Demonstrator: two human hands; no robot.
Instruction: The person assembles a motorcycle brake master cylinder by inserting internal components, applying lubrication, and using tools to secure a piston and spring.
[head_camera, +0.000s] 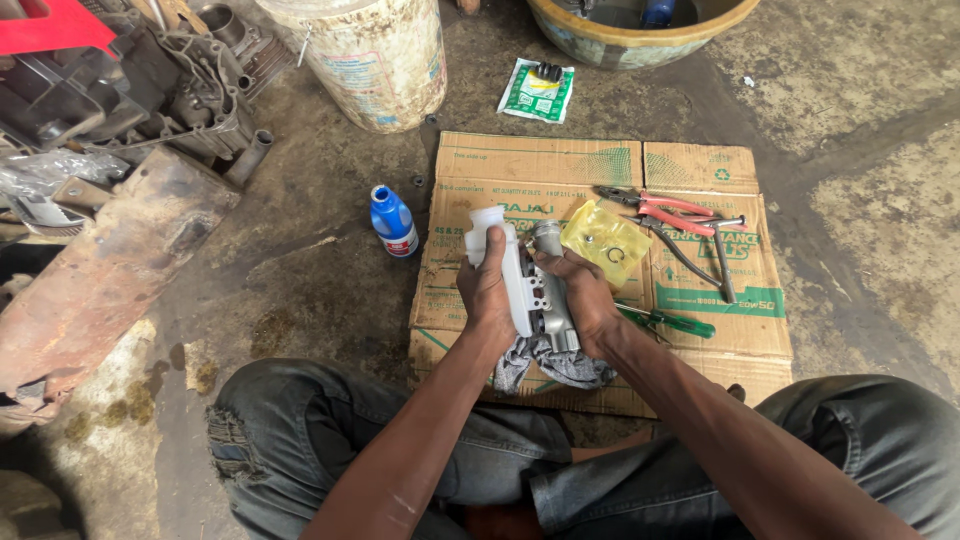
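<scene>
Hands: left hand (487, 290) clamped on white plastic part (505, 265), right hand (583, 300) gripping grey metal casting (551, 300), pressed together over grey rag (555, 362) on flattened cardboard (700, 330), steadied for fitting.

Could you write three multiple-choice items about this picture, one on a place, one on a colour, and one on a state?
1. Where does the blue bottle stand?
A. On the ground just left of the cardboard sheet
B. Inside the white bucket
C. On top of the red-handled pliers

2. What colour is the handle of the screwdriver on the cardboard?
A. Red
B. Green
C. Black

3. What is the state of the left hand?
A. Flat on the ground
B. Closed around a white plastic part
C. Open in the air

Answers:
1 A, since the bottle stands upright on bare floor beside the cardboard's left edge.
2 B, since the handle by the right hand is clear green.
3 B, since its fingers wrap the white part, held against the grey metal part.
</scene>
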